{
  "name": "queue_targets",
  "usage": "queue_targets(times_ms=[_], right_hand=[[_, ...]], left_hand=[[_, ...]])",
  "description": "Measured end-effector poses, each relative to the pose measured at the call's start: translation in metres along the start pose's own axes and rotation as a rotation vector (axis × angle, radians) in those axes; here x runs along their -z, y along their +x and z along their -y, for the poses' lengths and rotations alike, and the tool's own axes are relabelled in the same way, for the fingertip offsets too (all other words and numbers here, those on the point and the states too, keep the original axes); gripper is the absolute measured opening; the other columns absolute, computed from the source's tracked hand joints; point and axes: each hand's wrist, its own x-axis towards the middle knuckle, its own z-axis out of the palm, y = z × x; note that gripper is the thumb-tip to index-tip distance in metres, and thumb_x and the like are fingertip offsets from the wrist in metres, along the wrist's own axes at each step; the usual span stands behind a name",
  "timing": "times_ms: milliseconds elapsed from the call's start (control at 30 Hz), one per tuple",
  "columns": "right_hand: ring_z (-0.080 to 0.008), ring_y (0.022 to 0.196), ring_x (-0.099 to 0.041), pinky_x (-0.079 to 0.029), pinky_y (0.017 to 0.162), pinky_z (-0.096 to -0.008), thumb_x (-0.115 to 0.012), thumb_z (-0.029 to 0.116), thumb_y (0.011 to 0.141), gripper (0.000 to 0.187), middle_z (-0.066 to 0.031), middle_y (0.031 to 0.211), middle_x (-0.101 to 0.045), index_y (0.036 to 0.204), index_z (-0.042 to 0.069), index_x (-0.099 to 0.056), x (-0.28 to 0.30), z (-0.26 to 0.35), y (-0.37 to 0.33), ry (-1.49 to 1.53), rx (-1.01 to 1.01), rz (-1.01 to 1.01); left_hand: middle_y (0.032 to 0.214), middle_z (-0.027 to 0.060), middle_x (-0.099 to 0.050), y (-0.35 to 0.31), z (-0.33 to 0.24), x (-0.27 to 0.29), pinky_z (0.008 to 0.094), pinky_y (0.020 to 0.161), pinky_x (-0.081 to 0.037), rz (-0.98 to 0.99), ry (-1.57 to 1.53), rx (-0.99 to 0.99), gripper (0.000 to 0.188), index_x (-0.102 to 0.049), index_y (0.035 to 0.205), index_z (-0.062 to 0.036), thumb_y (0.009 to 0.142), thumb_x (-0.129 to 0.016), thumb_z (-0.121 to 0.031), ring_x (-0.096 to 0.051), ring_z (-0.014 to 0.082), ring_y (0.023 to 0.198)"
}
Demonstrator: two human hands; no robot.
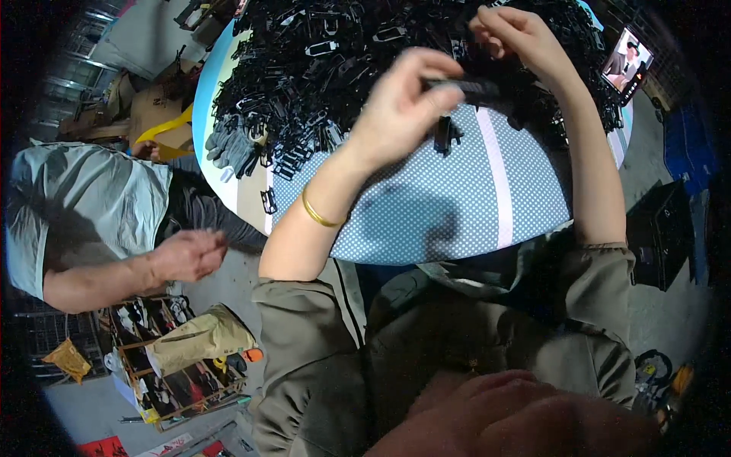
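Note:
A wide heap of small black plastic clip-like parts [304,84] covers the far side of a round table [426,221] with a dotted grey cloth. My left hand [407,107], a gold bangle on its wrist, is closed over the near edge of the heap. Between its thumb and fingers is a long black plastic part [472,91], blurred. Farther right, my right hand [521,46] hovers over the heap with fingers curled together; whatever is in them, if anything, does not show. A loose black part [445,137] lies on the cloth just below my left hand.
Grey work gloves [236,145] lie at the table's left edge. A lit phone [628,61] stands at the right edge. To my left is another person [91,221], one hand near the table. A wooden rack [175,388] with a sack stands on the floor.

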Motion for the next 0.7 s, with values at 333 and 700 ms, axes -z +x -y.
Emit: queue_targets(times_ms=[333, 700], right_hand=[[-0.0267, 0.083, -0.057, -0.047, 0.069, -0.0365, -0.066, 0.027, 0.069, 0.03, -0.0089, 0.084, -0.058, 0.089, 0.005, -0.062, -0.044, -0.014, -0.011, -1.187, 0.159, -0.085], [-0.0266, 0.08, -0.058, -0.048, 0.07, -0.0352, -0.064, 0.013, 0.068, 0.025, -0.0103, 0.081, -0.062, 0.092, 0.006, -0.059, -0.05, -0.006, -0.012, -1.058, 0.18, -0.147]], left_hand=[[0.082, 0.0113, -0.057, -0.009, -0.001, -0.009, 0.0303, 0.065, -0.045, 0.007, 0.68, -0.114, 0.024, -0.059, 0.091, -0.0014, 0.072, -0.064, -0.015, -0.056, 0.0221, 0.073], [0.084, 0.0191, -0.059, -0.004, 0.04, 0.009, 0.039, 0.068, -0.046, -0.115, 1.025, -0.13, 0.04, -0.052, 0.107, 0.0008, 0.07, -0.061, -0.01, -0.057, 0.0331, 0.075]])
